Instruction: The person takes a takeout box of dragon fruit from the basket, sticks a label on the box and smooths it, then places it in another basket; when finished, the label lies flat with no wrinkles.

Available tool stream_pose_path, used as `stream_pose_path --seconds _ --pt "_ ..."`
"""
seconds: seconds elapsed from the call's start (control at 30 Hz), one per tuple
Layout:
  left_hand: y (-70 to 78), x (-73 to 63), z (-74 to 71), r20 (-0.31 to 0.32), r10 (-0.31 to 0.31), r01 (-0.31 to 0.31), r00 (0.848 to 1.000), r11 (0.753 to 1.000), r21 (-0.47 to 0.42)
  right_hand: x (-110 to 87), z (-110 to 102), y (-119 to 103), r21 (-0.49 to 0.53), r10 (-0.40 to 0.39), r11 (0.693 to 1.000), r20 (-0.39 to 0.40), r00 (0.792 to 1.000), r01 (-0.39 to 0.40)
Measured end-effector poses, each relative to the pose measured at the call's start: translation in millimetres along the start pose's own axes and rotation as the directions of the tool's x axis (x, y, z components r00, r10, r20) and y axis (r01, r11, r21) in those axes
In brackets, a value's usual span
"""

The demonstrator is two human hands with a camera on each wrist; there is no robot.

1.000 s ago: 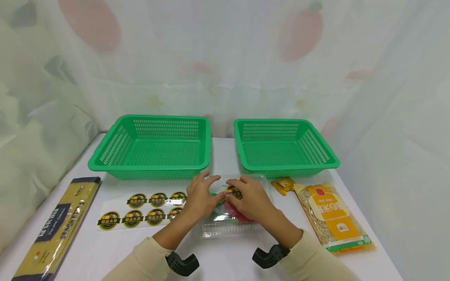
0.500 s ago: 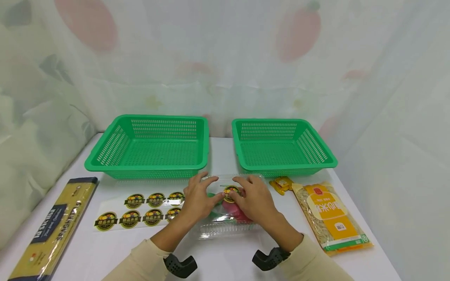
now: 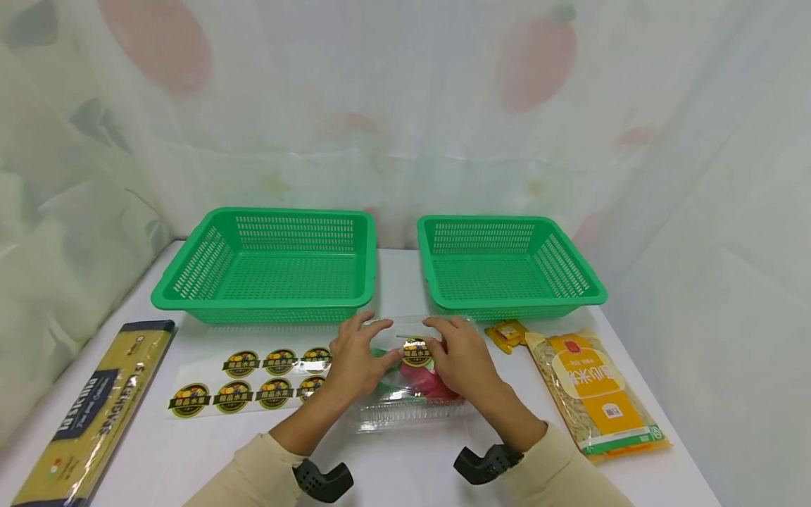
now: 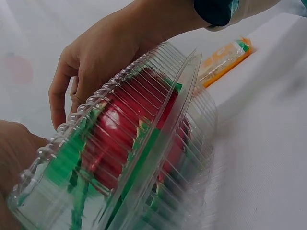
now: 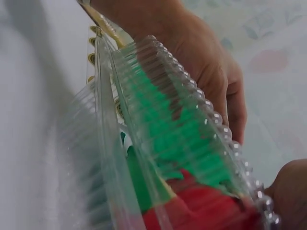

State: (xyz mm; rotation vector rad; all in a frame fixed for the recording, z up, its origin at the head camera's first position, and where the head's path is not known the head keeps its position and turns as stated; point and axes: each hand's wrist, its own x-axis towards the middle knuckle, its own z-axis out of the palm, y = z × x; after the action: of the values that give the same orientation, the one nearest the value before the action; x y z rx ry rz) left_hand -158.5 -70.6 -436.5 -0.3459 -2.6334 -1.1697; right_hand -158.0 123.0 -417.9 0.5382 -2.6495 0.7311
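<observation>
A clear hinged plastic box [image 3: 412, 415] lies in front of the body, its lid down. Inside it a red, green-edged fruit like a dragon fruit [image 4: 115, 129] shows through the ribbed wall, with something green beside it. On the lid sits a round black-and-gold sticker [image 3: 416, 352]. My left hand [image 3: 355, 362] rests over the lid's left part, fingers spread and thumb reaching to the sticker's left edge. From the right, my right hand [image 3: 465, 362] lies over the lid, fingers bent, thumb side at the sticker's right edge.
Left of the box is a sheet of several matching stickers [image 3: 209, 370]. A spaghetti pack [image 3: 95, 415] lies far left. Small yellow packets [image 3: 507, 334] and a noodle bag [image 3: 595, 394] lie right. Behind stand a larger green basket [image 3: 272, 303] and a smaller one [image 3: 519, 304].
My right hand has slid slightly right, off the sticker, so more of the sticker shows. My left hand stays nearly in place on the box.
</observation>
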Motion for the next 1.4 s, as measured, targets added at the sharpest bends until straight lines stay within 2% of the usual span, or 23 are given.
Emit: stream_pose_path --seconds 0.17,0.33,0.4,0.7,1.0,1.13,1.3,1.4 --pt "-0.8 1.3 1.6 0.016 0.001 -0.001 1.0 1.0 -0.017 3.7 4 -6 -0.085 0.066 0.994 0.002 0.998 -0.065" --pt "-1.9 1.2 1.5 0.023 0.009 -0.009 1.0 1.0 -0.01 9.3 8 -15 -0.245 0.136 0.962 0.057 0.989 -0.118" --pt "-1.9 1.2 1.6 0.019 0.014 -0.014 1.0 1.0 -0.009 10.4 8 -16 -0.27 0.146 0.955 0.059 0.988 -0.125" --pt "-0.8 -0.2 1.3 0.018 -0.007 0.008 1.0 1.0 -0.016 9.6 9 -12 -0.191 0.142 0.972 0.004 0.99 -0.138" --pt "0.9 0.1 2.1 0.007 -0.025 0.025 1.0 0.999 -0.027 6.1 6 -4 -0.109 0.095 0.989 -0.022 0.995 -0.097" --pt "-0.1 1.8 4.1 0.025 -0.033 0.034 0.999 0.999 -0.029 4.8 3 -2 -0.076 0.078 0.994 0.003 0.997 -0.078" --pt "-1.5 2.7 2.3 0.043 -0.053 0.055 0.998 0.998 -0.036 3.5 2 -2 -0.131 0.049 0.991 0.088 0.995 -0.037" --pt "-2.7 2.9 1.1 0.041 -0.055 0.057 0.998 0.997 -0.042 3.5 2 -2 -0.13 0.041 0.991 0.122 0.992 -0.025"
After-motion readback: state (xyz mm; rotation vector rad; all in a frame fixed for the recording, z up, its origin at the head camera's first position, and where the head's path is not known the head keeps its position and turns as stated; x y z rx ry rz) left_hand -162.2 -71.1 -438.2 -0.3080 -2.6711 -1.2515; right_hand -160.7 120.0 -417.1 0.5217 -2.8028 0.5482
